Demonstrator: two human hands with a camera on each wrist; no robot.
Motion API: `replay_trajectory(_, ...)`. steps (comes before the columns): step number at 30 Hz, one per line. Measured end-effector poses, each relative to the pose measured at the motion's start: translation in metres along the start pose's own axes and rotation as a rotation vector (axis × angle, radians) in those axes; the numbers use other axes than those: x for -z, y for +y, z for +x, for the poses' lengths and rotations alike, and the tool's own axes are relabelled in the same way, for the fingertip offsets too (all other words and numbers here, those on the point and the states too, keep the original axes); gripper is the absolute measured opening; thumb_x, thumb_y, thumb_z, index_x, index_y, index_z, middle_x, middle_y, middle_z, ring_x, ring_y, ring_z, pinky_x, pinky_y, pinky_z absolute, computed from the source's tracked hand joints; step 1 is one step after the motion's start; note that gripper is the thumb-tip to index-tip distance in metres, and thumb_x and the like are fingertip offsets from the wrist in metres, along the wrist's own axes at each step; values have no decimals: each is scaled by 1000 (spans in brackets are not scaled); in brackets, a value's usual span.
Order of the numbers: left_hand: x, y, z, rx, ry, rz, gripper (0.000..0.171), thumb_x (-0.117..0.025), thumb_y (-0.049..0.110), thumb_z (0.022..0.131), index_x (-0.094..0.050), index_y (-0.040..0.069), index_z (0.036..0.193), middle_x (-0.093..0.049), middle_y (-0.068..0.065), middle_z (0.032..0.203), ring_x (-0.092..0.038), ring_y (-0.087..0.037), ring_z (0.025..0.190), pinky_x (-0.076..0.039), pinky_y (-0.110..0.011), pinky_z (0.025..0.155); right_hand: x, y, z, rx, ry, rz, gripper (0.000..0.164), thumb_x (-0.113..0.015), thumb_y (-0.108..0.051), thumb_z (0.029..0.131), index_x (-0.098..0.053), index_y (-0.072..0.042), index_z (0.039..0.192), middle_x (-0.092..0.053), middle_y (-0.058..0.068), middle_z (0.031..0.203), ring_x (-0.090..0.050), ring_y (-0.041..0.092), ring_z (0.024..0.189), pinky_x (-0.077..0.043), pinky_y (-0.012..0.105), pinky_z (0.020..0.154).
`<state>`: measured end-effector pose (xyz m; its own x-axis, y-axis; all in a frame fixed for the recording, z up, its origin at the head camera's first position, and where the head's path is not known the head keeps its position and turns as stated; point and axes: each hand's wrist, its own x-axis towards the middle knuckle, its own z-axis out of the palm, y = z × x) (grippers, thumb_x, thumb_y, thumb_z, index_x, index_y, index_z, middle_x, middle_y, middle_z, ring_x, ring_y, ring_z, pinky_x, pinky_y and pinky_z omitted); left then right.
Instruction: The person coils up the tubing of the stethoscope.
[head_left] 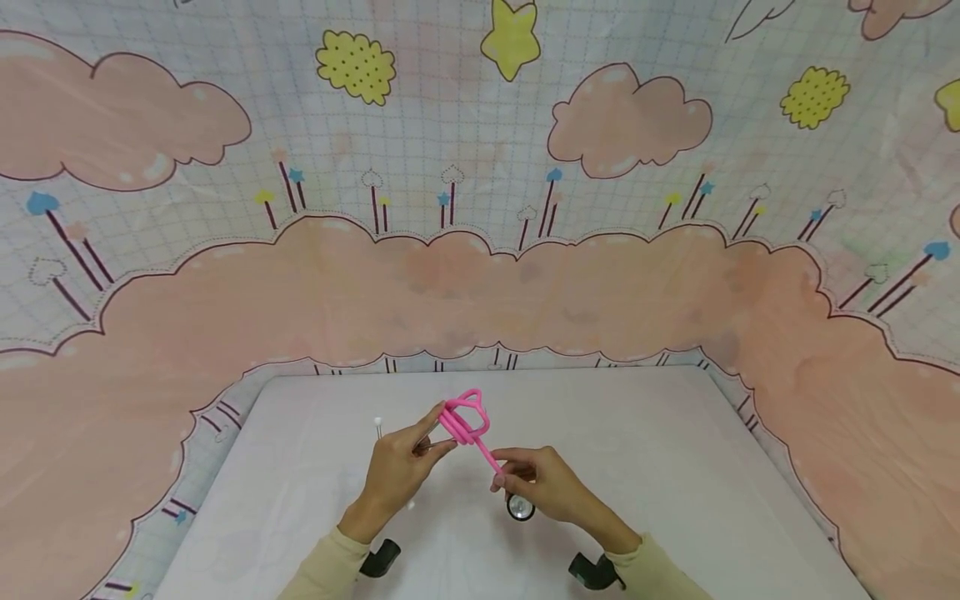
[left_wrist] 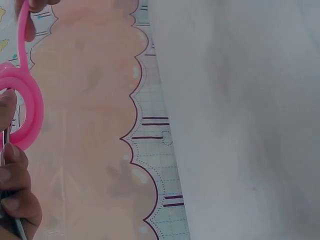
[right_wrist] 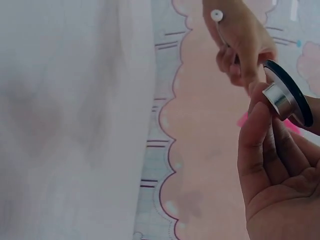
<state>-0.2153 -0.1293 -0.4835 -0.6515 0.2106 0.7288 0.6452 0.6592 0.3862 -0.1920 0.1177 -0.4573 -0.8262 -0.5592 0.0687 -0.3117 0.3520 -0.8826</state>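
Observation:
A pink stethoscope (head_left: 481, 451) is held up between both hands above the white table. My left hand (head_left: 401, 467) grips its coiled tubing and metal ear tubes, and a white ear tip (head_left: 378, 422) pokes out behind that hand. In the left wrist view, thumb and fingers pinch the pink loops (left_wrist: 35, 110) with the metal. My right hand (head_left: 551, 487) pinches the end of the tubing by the round chest piece (head_left: 521, 507). The right wrist view has the silver, dark-rimmed chest piece (right_wrist: 280, 100) at the fingertips; the left hand (right_wrist: 245, 45) is beyond.
The white tabletop (head_left: 660, 450) spreads under both hands. A cloth printed with clouds and stars (head_left: 480, 292) hangs behind and around it. Black devices (head_left: 380, 558) sit at both wrists.

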Motion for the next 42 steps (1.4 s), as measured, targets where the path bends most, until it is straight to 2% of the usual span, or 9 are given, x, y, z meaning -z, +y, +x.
replay_trajectory(3, -2, -1, -2, -3, 4, 32, 62, -80, 27, 70, -59, 15, 127, -38, 10, 51, -27, 3, 50, -24, -10, 46, 0, -4, -2, 3, 10, 54, 37, -58, -13, 92, -55, -2, 127, -71, 16, 90, -66, 12, 74, -53, 20, 71)
replay_trajectory(8, -6, 1, -4, 11, -9, 75, 64, -81, 28, 69, -58, 18, 128, -37, 11, 52, -27, 2, 50, -24, -11, 47, -1, 4, -1, 19, 13, 129, 33, -57, -16, 93, -54, -10, 125, -71, 14, 92, -66, 10, 77, -54, 23, 73)
replay_trajectory(13, -10, 2, -5, 14, -13, 94, 63, -81, 30, 69, -59, 19, 128, -36, 12, 53, -27, 2, 50, -24, -12, 47, -3, 10, 0, 51, -5, 145, 24, -57, -24, 93, -63, -12, 113, -71, 13, 91, -67, 7, 81, -54, 23, 76)
replay_trajectory(17, -11, 3, -6, 31, -25, 99, 63, -79, 33, 70, -58, 20, 128, -35, 13, 53, -27, 2, 51, -25, -12, 47, -4, 10, 1, 43, 6, 143, 22, -56, -24, 94, -64, -12, 111, -71, 12, 92, -66, 8, 80, -53, 23, 76)
replay_trajectory(23, -12, 2, -6, 22, -12, 98, 62, -80, 32, 70, -59, 19, 127, -36, 13, 53, -27, 2, 50, -24, -12, 47, -5, 9, 2, 74, 8, 187, 29, -47, -27, 98, -63, -9, 114, -69, 15, 96, -64, 17, 83, -53, 23, 75)
replay_trajectory(27, -14, 1, -6, 21, 2, 102, 60, -79, 33, 71, -60, 18, 126, -37, 12, 52, -27, 2, 50, -23, -12, 48, -6, 10, 3, 113, 3, 266, 29, -46, -17, 98, -59, -4, 121, -65, 23, 104, -62, 12, 82, -54, 26, 69)
replay_trajectory(30, -16, 0, -6, 31, 9, 97, 60, -78, 34, 72, -60, 19, 127, -37, 13, 52, -27, 2, 50, -24, -13, 48, -9, 11, 3, 125, 24, 259, 29, -50, -13, 96, -58, -4, 123, -66, 24, 100, -61, 5, 77, -53, 26, 66)
replay_trajectory(35, -18, 3, -6, 50, 8, 87, 61, -78, 34, 72, -59, 19, 128, -36, 14, 52, -27, 3, 49, -23, -11, 47, -15, 8, 3, 157, 85, 233, 25, -50, -11, 96, -60, 0, 115, -66, 26, 89, -60, 2, 71, -50, 24, 59)
replay_trajectory(42, -20, 10, -4, 53, 43, 95, 59, -78, 32, 73, -59, 18, 127, -40, 11, 52, -29, 2, 49, -24, -10, 46, -15, -17, 0, 122, 211, 155, 18, -51, -14, 95, -63, -1, 100, -62, 21, 74, -51, 4, 64, -47, 22, 58)
